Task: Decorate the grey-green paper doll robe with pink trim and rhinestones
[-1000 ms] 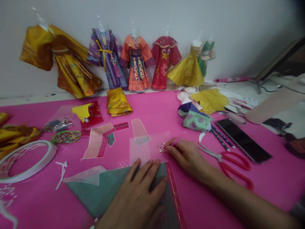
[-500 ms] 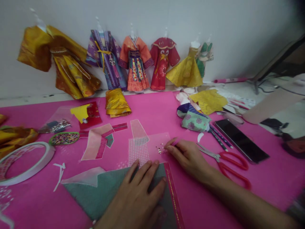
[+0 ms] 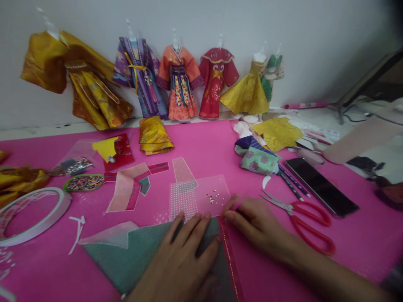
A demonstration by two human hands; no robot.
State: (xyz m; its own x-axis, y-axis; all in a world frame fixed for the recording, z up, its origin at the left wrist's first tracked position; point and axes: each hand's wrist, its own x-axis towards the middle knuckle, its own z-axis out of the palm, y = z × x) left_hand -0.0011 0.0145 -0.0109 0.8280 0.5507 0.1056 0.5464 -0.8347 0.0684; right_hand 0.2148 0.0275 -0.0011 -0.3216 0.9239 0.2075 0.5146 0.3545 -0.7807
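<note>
on the pink bench (image 3: 346, 251), from the left, lie a tape roll (image 3: 31, 214), pink paper cut-outs (image 3: 129, 188) and a clear sheet of tiny gems (image 3: 210, 195). nearer, the left hand (image 3: 179, 260) rests flat with fingers (image 3: 189, 224) spread wide on a green paper piece (image 3: 132, 256), while the right hand (image 3: 258, 224) touches its red gold-trimmed edge (image 3: 229, 256), fingers narrow and pinched, though what they hold i cannot tell. red scissors (image 3: 308, 222) and a phone (image 3: 321, 184) lie further right.

Single head view, close, forward and down over pink mat (image 3: 201, 142) toward wall (image 3: 201, 21).
</note>
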